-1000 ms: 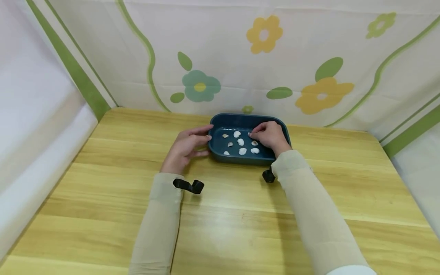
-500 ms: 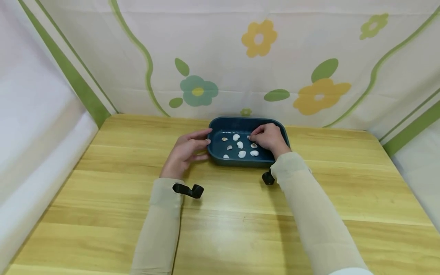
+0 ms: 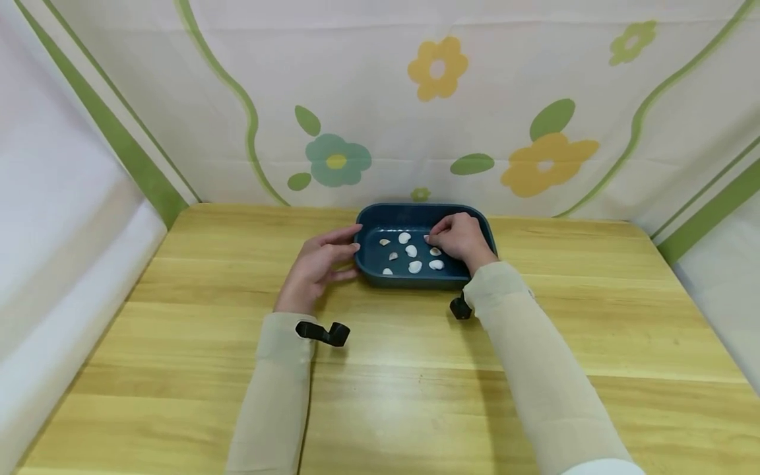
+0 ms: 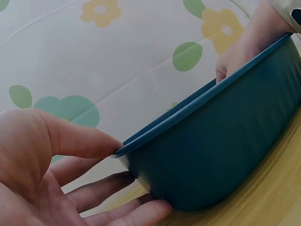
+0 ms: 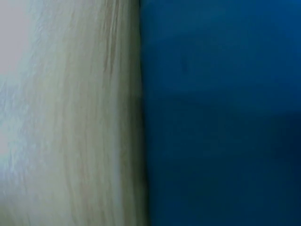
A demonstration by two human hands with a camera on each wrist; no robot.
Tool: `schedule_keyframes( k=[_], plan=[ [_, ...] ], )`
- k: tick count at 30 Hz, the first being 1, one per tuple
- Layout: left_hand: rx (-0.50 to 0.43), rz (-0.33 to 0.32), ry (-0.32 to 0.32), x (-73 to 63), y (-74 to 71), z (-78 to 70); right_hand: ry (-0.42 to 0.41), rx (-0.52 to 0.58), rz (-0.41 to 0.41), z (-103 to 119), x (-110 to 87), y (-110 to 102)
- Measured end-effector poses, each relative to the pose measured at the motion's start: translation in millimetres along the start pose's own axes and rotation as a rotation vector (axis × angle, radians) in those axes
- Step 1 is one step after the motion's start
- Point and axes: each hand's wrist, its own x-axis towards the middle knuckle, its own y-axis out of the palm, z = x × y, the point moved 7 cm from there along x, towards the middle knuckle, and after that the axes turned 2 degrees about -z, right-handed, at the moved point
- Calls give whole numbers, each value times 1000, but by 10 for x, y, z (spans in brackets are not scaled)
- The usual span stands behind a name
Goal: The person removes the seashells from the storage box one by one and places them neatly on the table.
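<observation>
while i watch, left hand (image 3: 317,265), fingers loosely extended, touches the near-left end of the blue tray (image 3: 415,282); right hand (image 3: 464,239) pinches a shell (image 3: 427,239) inside it, among loose shells (image 3: 415,267).

Above the left half of the dark blue rounded-rectangular dish (image 3: 415,282), there is room to pass down to the small white shells (image 3: 415,267). The bare-handed left grip (image 3: 315,267) blocks its left end; the bare-handed right grip (image 3: 460,236) obstructs its right half. Flower-printed white cloth (image 3: 380,72) stands close behind it. The pale wood-grain desk (image 3: 410,369) offers passage in front of it, between beige fabric sleeves (image 3: 531,349).
</observation>
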Motion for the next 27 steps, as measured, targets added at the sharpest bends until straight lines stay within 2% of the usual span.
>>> schedule_keyframes(
  k=[11, 18, 27],
  plan=[
    [-5, -22, 4, -79, -53, 34, -23, -14, -4, 17, -17, 60],
    [-3, -17, 15, -46, -33, -10, -50, -8, -28, 51, -33, 3],
    [-4, -4, 17, -20, 12, 0, -65, -11, -45, 8, -26, -16]
  ],
)
